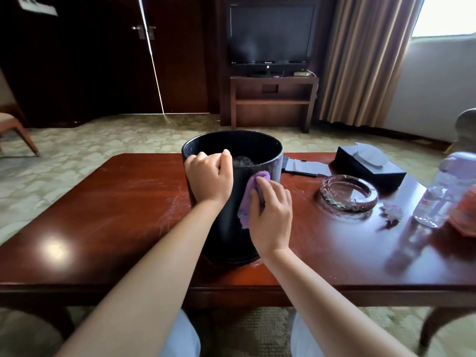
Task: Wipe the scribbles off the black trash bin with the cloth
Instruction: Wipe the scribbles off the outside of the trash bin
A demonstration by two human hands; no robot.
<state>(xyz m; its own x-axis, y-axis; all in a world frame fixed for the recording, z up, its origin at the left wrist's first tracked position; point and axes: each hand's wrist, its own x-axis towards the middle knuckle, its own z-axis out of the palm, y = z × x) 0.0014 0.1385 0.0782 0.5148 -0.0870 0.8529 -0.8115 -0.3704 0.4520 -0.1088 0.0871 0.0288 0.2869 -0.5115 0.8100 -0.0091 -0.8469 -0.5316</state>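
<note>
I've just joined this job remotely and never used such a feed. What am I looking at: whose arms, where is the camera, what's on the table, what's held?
There is no machine: these are a person's bare arms, filmed by one wide-angle camera on their head. The left hand grips the rim of the black trash bin, which stands on the wooden table. The right hand presses a purple cloth against the bin's side. To the right lie a glass ashtray, a black tissue box and a clear bottle.
</note>
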